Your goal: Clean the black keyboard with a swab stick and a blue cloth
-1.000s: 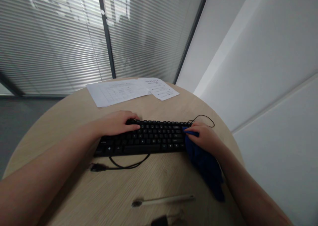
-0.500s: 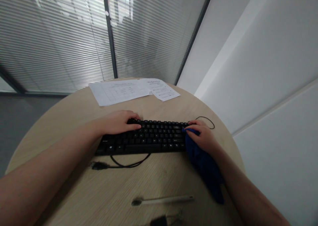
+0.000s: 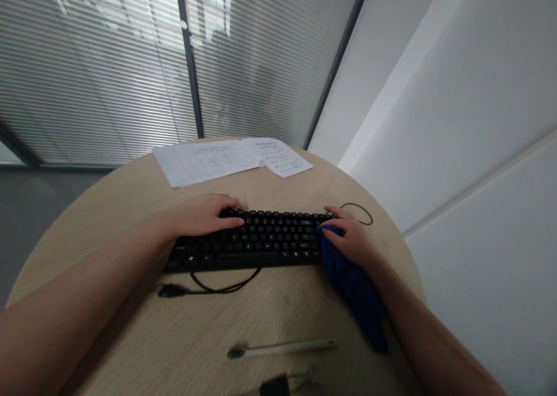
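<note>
A black keyboard lies across the round table in front of me. My left hand grips its left part, the thumb on top of the keys and the other fingers over the far edge. At the right end, my right hand pinches a dark blue cloth against the keyboard. The rest of the cloth hangs down toward me under my right wrist. A black cable with a plug curls out at the keyboard's near left side.
White printed sheets lie at the far side of the wooden table. Nearer me are a toothbrush-like brush and a blurred small black object. A thin black loop sits beyond my right hand. Blinds and a white wall stand behind.
The view has shifted a little, so everything appears slightly further left. Both hands, the keyboard and the cloth keep nearly the same places relative to each other.
</note>
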